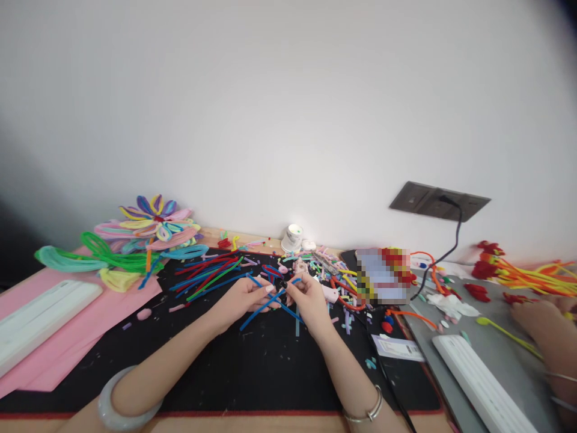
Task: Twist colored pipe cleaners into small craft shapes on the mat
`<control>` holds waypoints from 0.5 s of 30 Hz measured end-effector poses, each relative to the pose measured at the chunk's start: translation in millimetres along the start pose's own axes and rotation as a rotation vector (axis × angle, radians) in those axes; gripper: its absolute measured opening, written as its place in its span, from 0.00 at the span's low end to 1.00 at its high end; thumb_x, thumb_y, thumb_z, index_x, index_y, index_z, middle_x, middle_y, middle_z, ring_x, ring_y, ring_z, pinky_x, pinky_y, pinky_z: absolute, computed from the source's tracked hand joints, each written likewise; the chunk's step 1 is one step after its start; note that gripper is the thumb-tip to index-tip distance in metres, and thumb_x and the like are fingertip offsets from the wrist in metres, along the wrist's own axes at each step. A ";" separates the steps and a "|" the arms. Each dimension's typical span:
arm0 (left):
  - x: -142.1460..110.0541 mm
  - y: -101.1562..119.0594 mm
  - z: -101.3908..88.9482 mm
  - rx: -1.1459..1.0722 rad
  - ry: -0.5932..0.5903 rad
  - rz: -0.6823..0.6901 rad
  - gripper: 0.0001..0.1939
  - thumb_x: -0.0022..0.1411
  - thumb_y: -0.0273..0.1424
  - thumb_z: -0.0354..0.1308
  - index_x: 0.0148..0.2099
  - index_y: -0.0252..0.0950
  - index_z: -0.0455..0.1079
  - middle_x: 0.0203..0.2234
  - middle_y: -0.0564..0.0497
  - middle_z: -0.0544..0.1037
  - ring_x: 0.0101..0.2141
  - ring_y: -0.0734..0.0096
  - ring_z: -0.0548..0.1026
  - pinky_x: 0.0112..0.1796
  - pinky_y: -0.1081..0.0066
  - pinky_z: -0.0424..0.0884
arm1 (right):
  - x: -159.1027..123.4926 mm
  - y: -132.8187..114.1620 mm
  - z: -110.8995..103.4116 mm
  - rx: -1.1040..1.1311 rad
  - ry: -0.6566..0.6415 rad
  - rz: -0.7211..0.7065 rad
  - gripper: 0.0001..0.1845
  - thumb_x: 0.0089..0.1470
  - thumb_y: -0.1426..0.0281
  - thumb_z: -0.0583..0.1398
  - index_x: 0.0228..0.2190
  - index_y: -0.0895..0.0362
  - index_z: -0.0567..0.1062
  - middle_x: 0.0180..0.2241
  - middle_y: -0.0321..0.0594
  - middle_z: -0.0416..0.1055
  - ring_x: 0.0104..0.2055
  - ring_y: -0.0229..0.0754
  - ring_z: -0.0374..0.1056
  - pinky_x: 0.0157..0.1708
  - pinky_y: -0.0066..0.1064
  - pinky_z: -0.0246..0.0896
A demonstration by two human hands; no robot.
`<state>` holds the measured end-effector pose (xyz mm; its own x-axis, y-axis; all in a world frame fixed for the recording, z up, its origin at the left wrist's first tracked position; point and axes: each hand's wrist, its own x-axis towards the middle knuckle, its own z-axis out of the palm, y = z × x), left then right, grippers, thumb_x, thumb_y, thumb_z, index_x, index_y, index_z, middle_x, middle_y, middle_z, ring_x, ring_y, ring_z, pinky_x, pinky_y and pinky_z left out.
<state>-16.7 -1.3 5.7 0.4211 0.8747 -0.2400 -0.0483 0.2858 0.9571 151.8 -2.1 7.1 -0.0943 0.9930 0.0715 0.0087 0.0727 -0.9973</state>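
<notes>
Both my hands meet over the black mat (202, 367), working on blue pipe cleaners (260, 312) that cross each other. My left hand (252, 296) pinches them from the left, thumb against fingers. From the other side my right hand (309, 300) grips the pieces close to a small dark part (283, 284). A red and blue looped piece (271, 272) stands up just behind my fingertips. Left of my left hand lie loose blue, red and green pipe cleaners (210, 273). Fingers partly hide where the pieces join.
Cut scraps (347, 322) and a paper cup (292, 238) lie behind and right. A pipe-cleaner flower (157, 219) is back left, above pink sheets (85, 343). A black cable (457, 234) runs from the wall socket (419, 201). Another person's hand (541, 322) is far right.
</notes>
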 end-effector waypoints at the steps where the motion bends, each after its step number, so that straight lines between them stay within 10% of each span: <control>1: 0.5 -0.5 -0.1 0.012 0.007 -0.003 0.19 0.53 0.44 0.58 0.37 0.32 0.68 0.30 0.44 0.79 0.33 0.65 0.77 0.35 0.70 0.70 | -0.2 -0.2 0.5 0.000 0.002 0.000 0.06 0.46 0.70 0.58 0.23 0.57 0.65 0.13 0.28 0.63 0.15 0.32 0.59 0.19 0.24 0.56; 15: -2.4 2.0 2.4 0.103 -0.026 0.002 0.18 0.47 0.34 0.64 0.40 0.32 0.70 0.27 0.47 0.79 0.32 0.65 0.77 0.33 0.71 0.70 | -0.4 8.1 4.8 -0.058 0.048 -0.007 0.11 0.45 0.69 0.60 0.20 0.56 0.61 0.13 0.29 0.62 0.16 0.33 0.58 0.18 0.25 0.54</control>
<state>-15.6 -3.8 8.5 0.4448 0.8641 -0.2354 0.0438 0.2415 0.9694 147.1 -2.3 -1.1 -0.0466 0.9957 0.0804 0.0656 0.0834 -0.9944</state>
